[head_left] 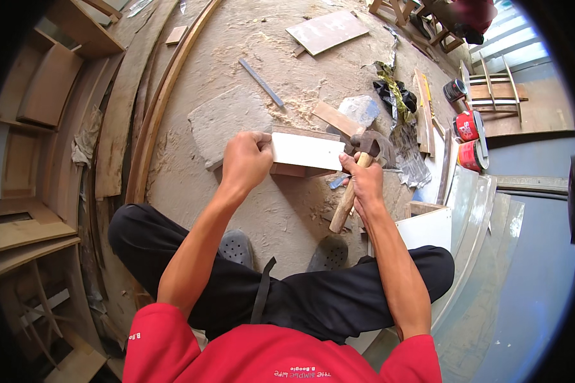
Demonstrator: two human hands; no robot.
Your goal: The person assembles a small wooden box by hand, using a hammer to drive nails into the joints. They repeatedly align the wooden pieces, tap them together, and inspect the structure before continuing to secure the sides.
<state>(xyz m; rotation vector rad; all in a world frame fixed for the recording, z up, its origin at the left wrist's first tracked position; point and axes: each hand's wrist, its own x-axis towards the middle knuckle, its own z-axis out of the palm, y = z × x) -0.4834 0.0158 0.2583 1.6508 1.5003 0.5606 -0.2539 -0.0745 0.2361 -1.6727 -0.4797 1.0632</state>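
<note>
My left hand (pixel 246 159) grips the left end of a small wooden box (pixel 306 153) with a white top panel, standing on the sawdust-covered floor in front of my knees. My right hand (pixel 363 182) holds a wooden-handled hammer (pixel 354 185) near its head, and the head rests at the right edge of the white panel. The handle points down toward my right knee. I squat with both dark shoes just under the box.
A metal ruler (pixel 260 82) and a flat board (pixel 326 30) lie farther out on the floor. Red paint cans (pixel 467 127) and a black bag (pixel 396 96) sit at the right. Curved wooden strips (pixel 153 121) and boards stack at the left. White panels (pixel 428 226) lean beside my right leg.
</note>
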